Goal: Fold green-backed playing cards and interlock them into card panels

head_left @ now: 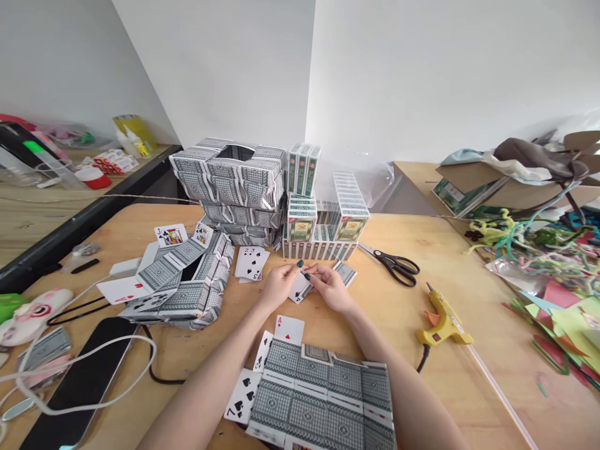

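My left hand (280, 289) and my right hand (330, 289) meet over the middle of the table, both with fingers pinched together at a playing card. This card, an ace of spades (296, 295), shows its face between them; its upper part is covered by my fingers. Under my right hand, more cards (345, 274) lie back up. Between my forearms sits a panel of joined playing cards (312, 400), mostly back side up. An ace of diamonds (289, 329) and a seven of spades (242, 399) stick out along its edges.
Card-covered boxes (229, 178) stand stacked at the back beside boxed card decks (351, 219). Scissors (396, 265) and a yellow glue gun (443, 322) lie right. A card structure (201, 297), phone (79, 381) and cables are left; paper scraps (562, 312) lie far right.
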The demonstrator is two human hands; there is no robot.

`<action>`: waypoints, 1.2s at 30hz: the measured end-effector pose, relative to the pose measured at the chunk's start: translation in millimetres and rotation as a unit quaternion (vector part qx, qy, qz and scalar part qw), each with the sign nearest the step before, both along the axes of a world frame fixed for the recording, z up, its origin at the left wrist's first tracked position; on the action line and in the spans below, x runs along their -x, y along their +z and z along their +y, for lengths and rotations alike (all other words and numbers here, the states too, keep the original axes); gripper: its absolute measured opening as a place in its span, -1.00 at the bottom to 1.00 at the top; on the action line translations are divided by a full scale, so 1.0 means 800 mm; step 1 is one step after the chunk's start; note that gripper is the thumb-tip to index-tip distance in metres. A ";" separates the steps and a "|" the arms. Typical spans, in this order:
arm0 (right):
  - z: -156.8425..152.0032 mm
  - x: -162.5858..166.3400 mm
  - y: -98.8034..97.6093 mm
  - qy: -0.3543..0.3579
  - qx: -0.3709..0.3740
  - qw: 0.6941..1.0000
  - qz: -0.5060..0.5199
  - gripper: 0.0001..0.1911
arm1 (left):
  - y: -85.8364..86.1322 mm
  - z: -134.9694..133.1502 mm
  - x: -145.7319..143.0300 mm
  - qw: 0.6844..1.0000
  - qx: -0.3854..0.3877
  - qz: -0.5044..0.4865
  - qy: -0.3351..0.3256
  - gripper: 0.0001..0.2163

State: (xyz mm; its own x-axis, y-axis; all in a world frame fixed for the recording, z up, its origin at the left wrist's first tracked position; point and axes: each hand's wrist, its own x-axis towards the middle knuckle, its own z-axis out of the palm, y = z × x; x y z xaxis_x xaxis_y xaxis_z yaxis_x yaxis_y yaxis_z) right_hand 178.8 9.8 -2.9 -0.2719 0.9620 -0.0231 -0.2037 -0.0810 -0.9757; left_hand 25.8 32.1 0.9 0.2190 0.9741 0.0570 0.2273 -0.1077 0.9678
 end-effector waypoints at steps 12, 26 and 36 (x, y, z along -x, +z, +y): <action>0.010 -0.007 -0.004 -0.162 -0.029 0.986 0.008 -0.69 | -0.003 0.000 -0.005 0.977 0.119 -0.171 0.042 -0.80; 0.009 -0.009 -0.004 -0.126 -0.004 0.991 -0.050 -0.72 | -0.011 0.007 0.006 0.993 0.052 -0.104 0.030 -0.80; 0.009 -0.012 0.002 -0.156 0.010 0.986 -0.061 -0.68 | -0.004 0.000 0.000 0.987 0.063 -0.150 -0.011 -0.70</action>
